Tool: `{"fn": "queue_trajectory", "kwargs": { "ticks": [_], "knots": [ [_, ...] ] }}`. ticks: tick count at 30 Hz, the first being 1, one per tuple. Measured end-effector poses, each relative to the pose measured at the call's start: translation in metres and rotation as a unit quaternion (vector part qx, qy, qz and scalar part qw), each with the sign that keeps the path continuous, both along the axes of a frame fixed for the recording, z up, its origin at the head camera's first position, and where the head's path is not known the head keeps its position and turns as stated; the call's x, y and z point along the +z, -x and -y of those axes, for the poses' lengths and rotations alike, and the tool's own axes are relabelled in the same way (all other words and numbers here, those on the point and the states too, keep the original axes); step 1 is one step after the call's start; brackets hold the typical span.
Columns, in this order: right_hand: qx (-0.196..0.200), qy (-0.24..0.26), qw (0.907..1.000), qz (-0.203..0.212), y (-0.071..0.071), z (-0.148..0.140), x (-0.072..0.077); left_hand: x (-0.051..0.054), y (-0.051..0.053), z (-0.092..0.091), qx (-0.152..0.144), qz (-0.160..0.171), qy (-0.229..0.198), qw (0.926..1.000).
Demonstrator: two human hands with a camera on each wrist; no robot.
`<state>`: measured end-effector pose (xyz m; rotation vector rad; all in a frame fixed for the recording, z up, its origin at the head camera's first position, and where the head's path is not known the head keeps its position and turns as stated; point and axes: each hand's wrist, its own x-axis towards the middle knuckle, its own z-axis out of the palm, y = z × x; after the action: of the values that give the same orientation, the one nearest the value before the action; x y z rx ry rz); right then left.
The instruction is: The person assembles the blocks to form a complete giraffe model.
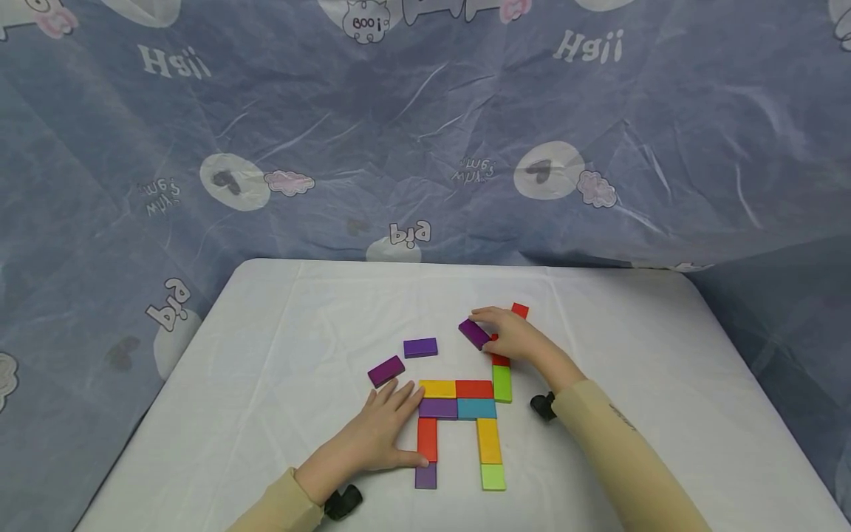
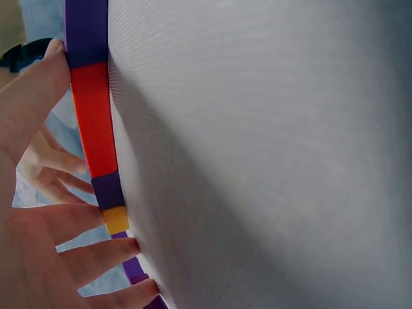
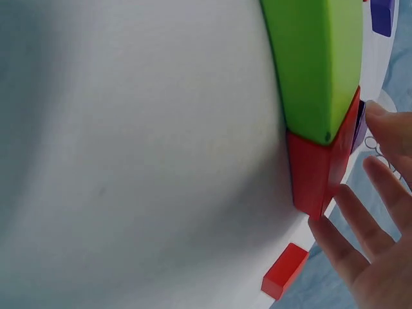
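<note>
My right hand (image 1: 515, 334) holds a purple block (image 1: 475, 335) between thumb and index finger, beside the upright of the pattern. In the right wrist view, its other fingers reach beside a red block (image 3: 313, 170) that adjoins a green block (image 3: 315, 64). My left hand (image 1: 375, 432) lies with fingers spread along the pattern's left side. Its thumb is by the join of a red block (image 1: 428, 440) and a purple block (image 1: 426, 476); its fingertips are near a yellow block (image 1: 437, 389). Beside that yellow block lies another red block (image 1: 473, 389), above a blue block (image 1: 476, 408).
Two loose purple blocks, one flat (image 1: 420, 348) and one slanted (image 1: 386, 371), lie left of the right hand. A red block (image 1: 521, 310) lies beyond that hand. A longer yellow block (image 1: 488, 441) and a green block (image 1: 493, 477) form the right leg on the white table (image 1: 299, 325).
</note>
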<state>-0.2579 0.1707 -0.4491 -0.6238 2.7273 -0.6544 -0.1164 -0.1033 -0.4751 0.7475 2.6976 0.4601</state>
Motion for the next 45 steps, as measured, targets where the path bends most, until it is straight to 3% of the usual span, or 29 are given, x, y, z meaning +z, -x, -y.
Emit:
{"fn": "queue_trajectory", "kwargs": {
  "ticks": [9,16,30,45],
  "knots": [
    [0.0,-0.017,0.9999,0.001,0.003,0.008,-0.002,0.001,-0.001,0.0,-0.005,-0.008,-0.004,0.9999],
    [-0.052,-0.019,0.9984,-0.005,0.007,0.012,-0.004,0.001,-0.001,0.0,-0.006,-0.012,-0.004,0.9999],
    [-0.115,-0.012,0.9931,-0.019,0.022,-0.006,-0.01,0.002,-0.001,0.001,-0.004,-0.007,-0.006,0.9999],
    [-0.095,-0.029,0.9948,-0.022,0.02,-0.026,-0.01,0.003,-0.001,0.001,-0.004,-0.001,-0.003,1.0]
  ]
}}
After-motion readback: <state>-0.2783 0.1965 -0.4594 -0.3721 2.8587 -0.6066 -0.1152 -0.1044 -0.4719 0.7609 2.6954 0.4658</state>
